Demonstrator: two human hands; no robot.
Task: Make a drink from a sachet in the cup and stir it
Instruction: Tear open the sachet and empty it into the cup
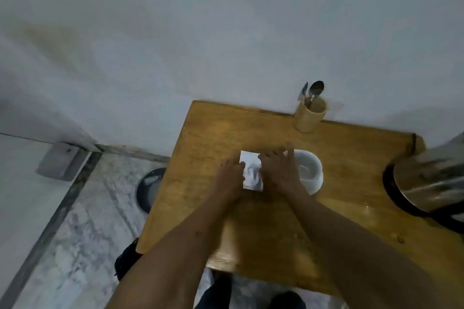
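A small silvery-white sachet [251, 173] is held above the wooden table [216, 133], between both hands. My left hand [229, 178] pinches its left edge. My right hand [278, 170] grips its right edge, fingers spread over the top. Just right of the sachet stands a white cup [311, 170], partly hidden by my right hand. At the table's far edge a wooden holder [310, 115] carries a metal spoon [315, 90] and another utensil.
A shiny steel kettle [431, 178] on a dark base stands at the right edge of the table. A dark round bowl [149, 187] sits on the marble floor left of the table. The white wall runs close behind the table.
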